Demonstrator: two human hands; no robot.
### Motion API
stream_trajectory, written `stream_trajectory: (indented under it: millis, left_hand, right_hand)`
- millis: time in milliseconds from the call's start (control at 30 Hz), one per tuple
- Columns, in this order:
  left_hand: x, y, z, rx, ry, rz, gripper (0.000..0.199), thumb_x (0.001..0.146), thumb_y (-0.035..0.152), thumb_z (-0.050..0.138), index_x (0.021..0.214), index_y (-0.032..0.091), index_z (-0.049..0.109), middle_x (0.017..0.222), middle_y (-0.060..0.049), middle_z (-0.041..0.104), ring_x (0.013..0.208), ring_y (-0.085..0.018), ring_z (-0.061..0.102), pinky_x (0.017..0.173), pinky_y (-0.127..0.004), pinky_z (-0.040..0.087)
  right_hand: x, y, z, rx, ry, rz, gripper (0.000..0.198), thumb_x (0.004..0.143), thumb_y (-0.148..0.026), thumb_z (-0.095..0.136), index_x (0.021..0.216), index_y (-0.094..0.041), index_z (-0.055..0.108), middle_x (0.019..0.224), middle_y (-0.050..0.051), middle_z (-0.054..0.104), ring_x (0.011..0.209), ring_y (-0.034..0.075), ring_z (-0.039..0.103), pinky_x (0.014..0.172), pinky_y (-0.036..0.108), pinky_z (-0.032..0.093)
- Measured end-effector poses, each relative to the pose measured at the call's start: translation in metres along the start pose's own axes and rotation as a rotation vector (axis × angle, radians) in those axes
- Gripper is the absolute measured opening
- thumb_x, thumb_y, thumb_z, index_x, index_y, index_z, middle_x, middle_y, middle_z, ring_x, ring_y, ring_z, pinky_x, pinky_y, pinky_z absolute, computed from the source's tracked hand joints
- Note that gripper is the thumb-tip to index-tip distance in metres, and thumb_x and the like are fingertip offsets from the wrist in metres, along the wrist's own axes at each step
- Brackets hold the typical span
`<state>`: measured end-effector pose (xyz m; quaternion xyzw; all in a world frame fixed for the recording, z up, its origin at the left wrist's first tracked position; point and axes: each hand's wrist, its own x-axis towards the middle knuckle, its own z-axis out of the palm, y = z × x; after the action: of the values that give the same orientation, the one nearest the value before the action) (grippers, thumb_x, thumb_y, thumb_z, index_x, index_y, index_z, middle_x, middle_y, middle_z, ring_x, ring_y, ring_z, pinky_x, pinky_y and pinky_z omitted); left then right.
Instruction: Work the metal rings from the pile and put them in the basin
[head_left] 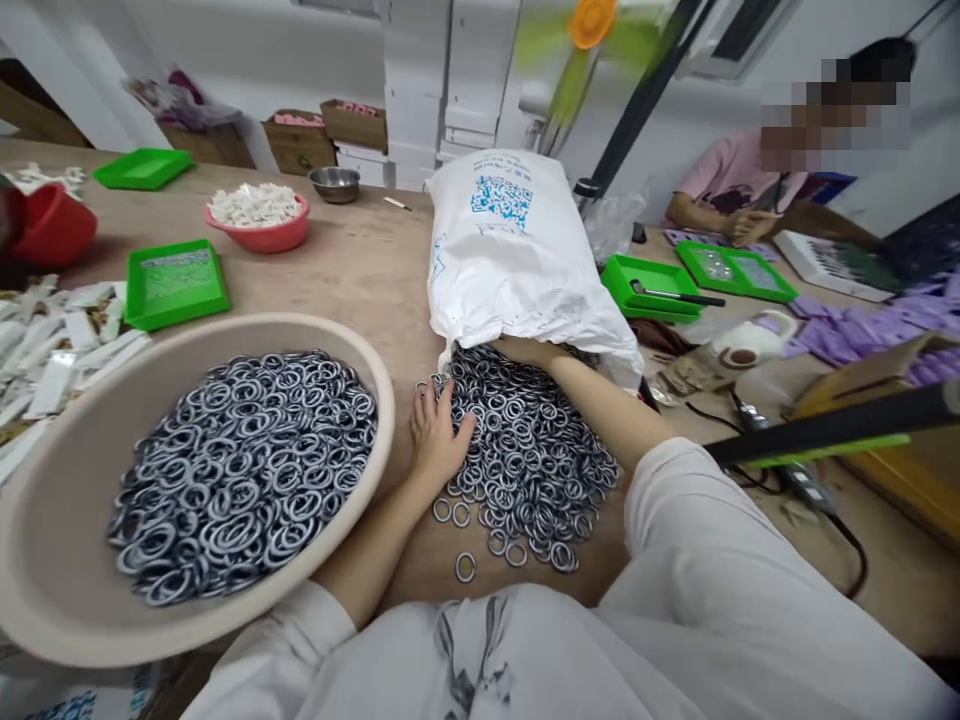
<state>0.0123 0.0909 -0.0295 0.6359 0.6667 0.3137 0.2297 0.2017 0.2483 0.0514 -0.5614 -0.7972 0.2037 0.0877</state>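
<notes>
A white sack [517,270] with blue print lies on the table, its mouth towards me. Out of that mouth spills a heap of dark grey rings [517,450], with a few loose ones at its front edge. My left hand [437,432] rests at the left side of the heap, fingers spread and touching rings. My right hand [525,350] reaches into the sack's mouth above the heap; its fingers are hidden by the sack and rings. Left of my left arm stands a large beige basin [381,400] holding many more of the same rings.
A red bowl [277,236] of white pieces, a metal bowl [335,185] and a green tray [177,285] stand farther back. White parts [64,370] lie left. At right are green trays [649,285], a black bar [847,425] and a seated person [742,185] by purple pieces [862,330].
</notes>
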Motion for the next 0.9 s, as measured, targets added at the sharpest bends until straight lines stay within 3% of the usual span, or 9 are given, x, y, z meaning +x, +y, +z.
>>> stream_trajectory:
  millis: [100, 233, 400, 533, 667, 733, 800, 900]
  left_hand:
    - [0.002, 0.001, 0.000, 0.022, 0.000, 0.012, 0.067, 0.094, 0.047, 0.046, 0.155, 0.022, 0.035, 0.167, -0.013, 0.019, 0.154, -0.036, 0.015, 0.120, -0.060, 0.020]
    - [0.003, 0.001, -0.001, 0.073, -0.009, 0.055, 0.063, 0.094, 0.046, 0.045, 0.152, 0.020, 0.041, 0.164, -0.012, 0.030, 0.150, -0.035, 0.026, 0.120, -0.057, 0.022]
    - [0.001, 0.000, 0.000, 0.115, -0.018, 0.155, 0.060, 0.095, 0.048, 0.041, 0.149, 0.022, 0.046, 0.160, -0.010, 0.038, 0.146, -0.034, 0.032, 0.120, -0.053, 0.024]
    - [-0.005, 0.003, -0.003, 0.123, -0.063, 0.189, 0.062, 0.096, 0.050, 0.040, 0.149, 0.020, 0.046, 0.159, -0.011, 0.038, 0.147, -0.034, 0.031, 0.120, -0.051, 0.023]
    - [-0.025, 0.009, -0.022, 0.172, -0.144, 0.172, 0.067, 0.096, 0.052, 0.040, 0.155, 0.020, 0.037, 0.166, -0.012, 0.022, 0.150, -0.041, 0.019, 0.117, -0.062, 0.021]
    - [-0.047, 0.010, -0.039, 0.205, -0.153, 0.248, 0.068, 0.096, 0.052, 0.042, 0.156, 0.021, 0.034, 0.167, -0.012, 0.018, 0.151, -0.043, 0.014, 0.115, -0.064, 0.023]
    - [-0.075, 0.007, -0.054, 0.225, -0.151, 0.385, 0.059, 0.097, 0.049, 0.041, 0.149, 0.020, 0.045, 0.160, -0.013, 0.035, 0.147, -0.039, 0.026, 0.115, -0.058, 0.029]
    - [-0.119, -0.003, -0.066, 0.288, -0.241, 0.526, 0.041, 0.098, 0.043, 0.042, 0.118, 0.019, 0.069, 0.125, -0.014, 0.063, 0.116, -0.029, 0.055, 0.102, -0.046, 0.044]
  right_hand:
    - [-0.024, 0.007, -0.001, 0.068, -0.099, -0.093, 0.055, 0.092, -0.057, 0.051, 0.137, -0.027, 0.061, 0.148, 0.006, 0.055, 0.139, 0.026, 0.048, 0.119, 0.043, 0.032]
    - [-0.070, 0.036, 0.000, 0.046, 0.114, -0.039, 0.051, 0.093, -0.055, 0.052, 0.134, -0.027, 0.064, 0.143, 0.007, 0.060, 0.135, 0.027, 0.051, 0.118, 0.044, 0.033]
    - [-0.112, 0.044, 0.040, 0.007, 0.209, 0.026, 0.054, 0.101, -0.046, 0.037, 0.143, -0.018, 0.054, 0.146, 0.012, 0.056, 0.138, 0.026, 0.048, 0.117, 0.045, 0.034]
    - [-0.139, 0.025, 0.066, -0.007, 0.293, 0.015, 0.055, 0.101, -0.047, 0.036, 0.147, -0.021, 0.051, 0.145, 0.012, 0.056, 0.136, 0.027, 0.049, 0.115, 0.047, 0.036]
    - [-0.188, 0.021, 0.059, -0.031, 0.421, -0.059, 0.056, 0.099, -0.049, 0.040, 0.147, -0.021, 0.050, 0.151, 0.013, 0.049, 0.141, 0.027, 0.044, 0.116, 0.047, 0.036]
    - [-0.223, 0.030, 0.053, -0.065, 0.493, -0.051, 0.056, 0.096, -0.049, 0.049, 0.144, -0.021, 0.053, 0.147, 0.014, 0.053, 0.136, 0.030, 0.048, 0.114, 0.050, 0.037]
    - [-0.260, 0.046, 0.051, -0.028, 0.516, 0.006, 0.046, 0.096, -0.044, 0.049, 0.133, -0.022, 0.063, 0.131, 0.012, 0.065, 0.123, 0.028, 0.059, 0.108, 0.049, 0.044]
    - [-0.307, 0.074, 0.061, -0.056, 0.542, 0.210, 0.037, 0.092, -0.035, 0.051, 0.119, -0.019, 0.070, 0.125, 0.013, 0.067, 0.116, 0.028, 0.062, 0.105, 0.046, 0.047]
